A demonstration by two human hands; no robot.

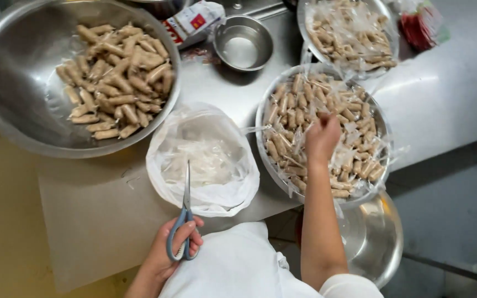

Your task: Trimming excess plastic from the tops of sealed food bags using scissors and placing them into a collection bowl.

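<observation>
My left hand (167,248) grips blue-handled scissors (185,215), blades closed and pointing away over a white bag-lined container (155,165) of clear plastic scraps. My right hand (322,138) reaches into a metal bowl (261,132) full of small brown sausage-shaped pieces in clear wrappers (305,105), fingers closed among them; whether it holds one I cannot tell. A large metal bowl (6,110) at the upper left holds several unwrapped brown pieces (117,77).
A small empty metal bowl (243,43) sits at the top centre beside a red-and-white carton (191,22). Another bowl of wrapped pieces (349,33) stands at the top right, a red bag (420,27) beside it. An empty metal bowl (379,237) is low at the right, below the counter edge.
</observation>
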